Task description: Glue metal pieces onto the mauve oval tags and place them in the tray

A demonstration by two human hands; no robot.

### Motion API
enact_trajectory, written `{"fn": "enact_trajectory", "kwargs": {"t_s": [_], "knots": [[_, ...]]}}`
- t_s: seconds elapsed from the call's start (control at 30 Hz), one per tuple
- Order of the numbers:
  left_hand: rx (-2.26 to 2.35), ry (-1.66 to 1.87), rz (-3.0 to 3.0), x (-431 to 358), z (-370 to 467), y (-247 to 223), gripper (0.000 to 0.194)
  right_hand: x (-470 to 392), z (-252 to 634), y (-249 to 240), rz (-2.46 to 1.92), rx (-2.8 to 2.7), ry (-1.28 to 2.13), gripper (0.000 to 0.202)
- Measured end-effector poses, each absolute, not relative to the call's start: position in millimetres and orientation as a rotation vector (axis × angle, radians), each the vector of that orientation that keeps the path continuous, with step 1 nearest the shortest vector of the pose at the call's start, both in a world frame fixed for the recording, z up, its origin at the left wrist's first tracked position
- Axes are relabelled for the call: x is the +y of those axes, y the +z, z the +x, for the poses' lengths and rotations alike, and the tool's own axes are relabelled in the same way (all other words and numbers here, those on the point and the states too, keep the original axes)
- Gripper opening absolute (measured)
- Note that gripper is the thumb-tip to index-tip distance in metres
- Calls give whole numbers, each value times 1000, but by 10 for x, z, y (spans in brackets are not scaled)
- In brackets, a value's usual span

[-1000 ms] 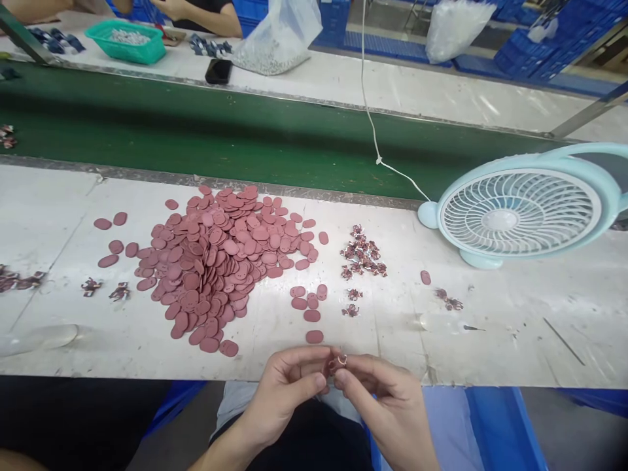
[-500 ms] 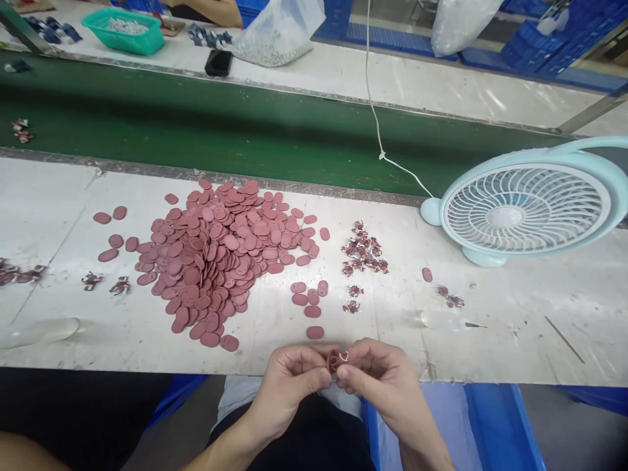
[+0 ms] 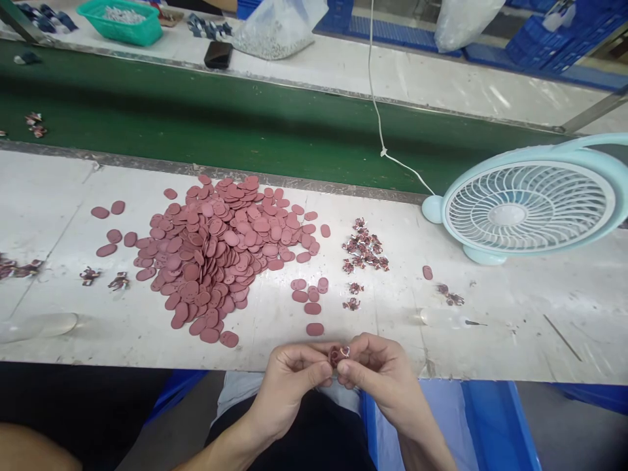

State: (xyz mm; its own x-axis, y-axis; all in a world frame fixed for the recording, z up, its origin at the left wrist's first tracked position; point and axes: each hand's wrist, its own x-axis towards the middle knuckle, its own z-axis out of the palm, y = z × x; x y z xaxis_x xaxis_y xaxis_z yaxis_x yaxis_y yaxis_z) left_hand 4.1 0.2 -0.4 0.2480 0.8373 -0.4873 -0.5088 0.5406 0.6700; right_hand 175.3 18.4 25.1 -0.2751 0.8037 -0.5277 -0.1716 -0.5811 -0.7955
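Observation:
My left hand [image 3: 293,378] and my right hand [image 3: 385,373] meet at the table's front edge, both closed in a pinch. Between their fingertips is a small dark-red figure piece [image 3: 337,356] with a curled shape and a white bit on its right side. The fingers cover part of it. Just beyond my hands lie several loose dark-pink oval pieces [image 3: 314,329], some with small holes. Similar small brown-and-white figures [image 3: 362,247] are clustered ahead of my right hand. To the left spreads a large heap of the ovals [image 3: 216,248].
A light-blue fan [image 3: 530,206] stands at the right, its white cord [image 3: 377,124] running upward. Clear bottles lie left [image 3: 44,326] and right [image 3: 439,318], the right one with a thin tip. Beyond the green belt [image 3: 235,124] are a teal basket [image 3: 122,29] and a bag [image 3: 277,36].
The piece between my fingertips has turned slightly, while my hands stay nearly in place. On the green belt, the small figures have shifted right. The view has tilted a little.

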Motion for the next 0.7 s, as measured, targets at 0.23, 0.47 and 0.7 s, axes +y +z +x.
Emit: {"fn": "enact_trajectory", "kwargs": {"t_s": [0.23, 0.47, 0.7], "knots": [[969, 955, 443, 0, 75, -33, 13, 149, 1736, 219, -1290, -780, 1869, 17], [978, 951, 539, 47, 174, -30, 10, 21, 1871, 86, -1358, -728, 1655, 14], [1307, 736, 1717, 782, -96, 69, 22, -388, 2497, -107, -1511, -512, 1295, 19]]}}
